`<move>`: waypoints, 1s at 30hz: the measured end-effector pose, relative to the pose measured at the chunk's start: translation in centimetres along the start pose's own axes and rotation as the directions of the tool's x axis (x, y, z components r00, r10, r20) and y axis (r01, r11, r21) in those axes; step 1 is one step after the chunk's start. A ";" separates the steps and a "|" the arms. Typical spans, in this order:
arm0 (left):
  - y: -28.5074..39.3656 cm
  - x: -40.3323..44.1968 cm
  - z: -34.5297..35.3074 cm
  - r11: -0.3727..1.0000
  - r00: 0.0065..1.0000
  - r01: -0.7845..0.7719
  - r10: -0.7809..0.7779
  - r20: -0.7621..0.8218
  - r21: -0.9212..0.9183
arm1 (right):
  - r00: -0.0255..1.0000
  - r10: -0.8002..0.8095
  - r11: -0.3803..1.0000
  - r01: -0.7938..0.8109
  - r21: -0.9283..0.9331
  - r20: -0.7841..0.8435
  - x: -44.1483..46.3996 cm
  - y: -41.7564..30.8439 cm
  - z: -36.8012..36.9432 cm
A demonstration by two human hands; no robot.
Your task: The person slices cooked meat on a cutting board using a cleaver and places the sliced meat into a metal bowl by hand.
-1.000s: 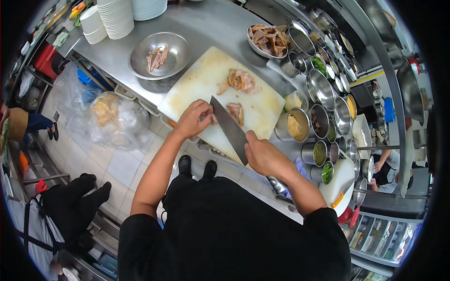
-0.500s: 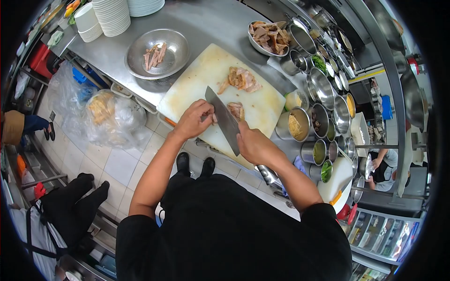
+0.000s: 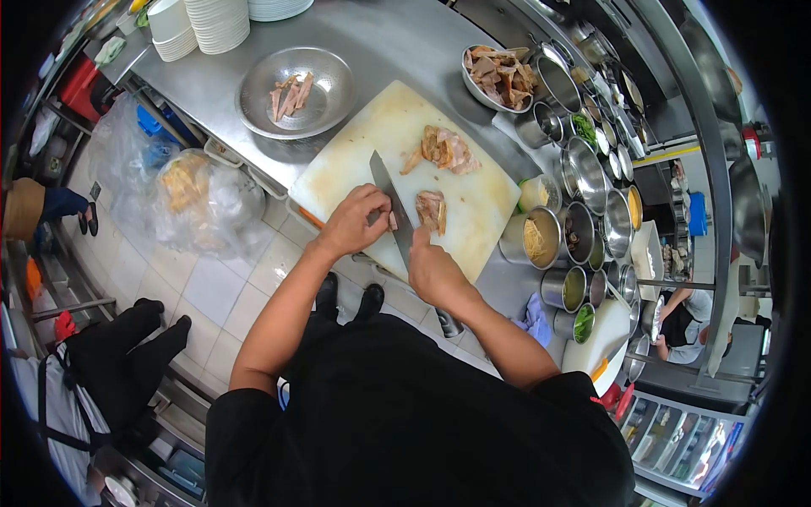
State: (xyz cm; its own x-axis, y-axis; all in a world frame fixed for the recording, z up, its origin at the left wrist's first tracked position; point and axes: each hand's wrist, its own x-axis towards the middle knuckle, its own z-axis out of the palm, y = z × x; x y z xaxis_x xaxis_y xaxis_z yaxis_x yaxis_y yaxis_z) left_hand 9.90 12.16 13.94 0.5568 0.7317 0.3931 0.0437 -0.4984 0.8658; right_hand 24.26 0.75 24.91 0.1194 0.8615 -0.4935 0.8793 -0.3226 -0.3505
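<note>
My right hand (image 3: 437, 272) is wrapped round a cleaver (image 3: 385, 188), its broad blade standing nearly on edge over the white cutting board (image 3: 355, 144). Close against the blade's left side, the curled fingers of my left hand (image 3: 356, 221) pinch a small piece of cooked meat (image 3: 392, 221), mostly hidden by the fingertips. To the right of the blade lies a separate chunk of meat (image 3: 431, 210). Farther up the board rests a larger portion of meat (image 3: 449, 150) with pale skin. The cleaver's metal handle end (image 3: 449, 324) shows below my right wrist.
Beyond the board's left corner stands a steel bowl (image 3: 254, 97) holding meat strips. Another bowl (image 3: 470, 84) is heaped with meat pieces. Several steel pots (image 3: 558, 289) line the right side. Stacked white bowls (image 3: 218, 25) stand at the back; a person (image 3: 127, 359) is at lower left.
The blade has turned steeper and come nearer my left fingers, leaving a wider gap to the meat chunk. My right hand has shifted left and lower. The whole view has shifted slightly.
</note>
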 end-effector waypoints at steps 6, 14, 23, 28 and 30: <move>0.5 -1.6 -0.4 0.990 0.988 0.134 -0.130 -0.081 0.042 | 0.990 -0.056 0.972 0.084 0.218 -0.131 -1.2 3.9 0.0; 0.6 0.2 -0.5 0.946 0.997 -0.074 0.082 -0.014 0.316 | 0.958 0.072 0.880 0.069 0.469 -0.276 -4.1 7.3 -1.9; 1.6 2.2 1.3 0.855 0.870 0.436 -0.480 -0.111 -0.279 | 0.992 0.046 0.398 -0.127 0.909 0.118 -4.1 7.8 -3.2; -0.6 1.2 -0.4 0.935 0.854 0.308 -0.354 -0.381 -0.178 | 0.979 -0.038 0.446 -0.162 0.880 0.199 -0.3 9.7 0.1; -0.6 0.3 -1.1 0.923 0.826 0.353 -0.384 -0.413 -0.153 | 0.997 0.078 0.736 -0.076 0.673 0.028 -0.2 9.5 0.4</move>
State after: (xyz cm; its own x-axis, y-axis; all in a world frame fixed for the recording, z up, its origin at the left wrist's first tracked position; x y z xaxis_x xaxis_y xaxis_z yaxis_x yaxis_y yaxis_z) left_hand 9.14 13.19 13.88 0.1008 0.9877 0.1195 0.1100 -0.1304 0.9853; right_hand 32.36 -2.64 21.39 0.1741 0.8225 -0.5415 0.3277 -0.5670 -0.7557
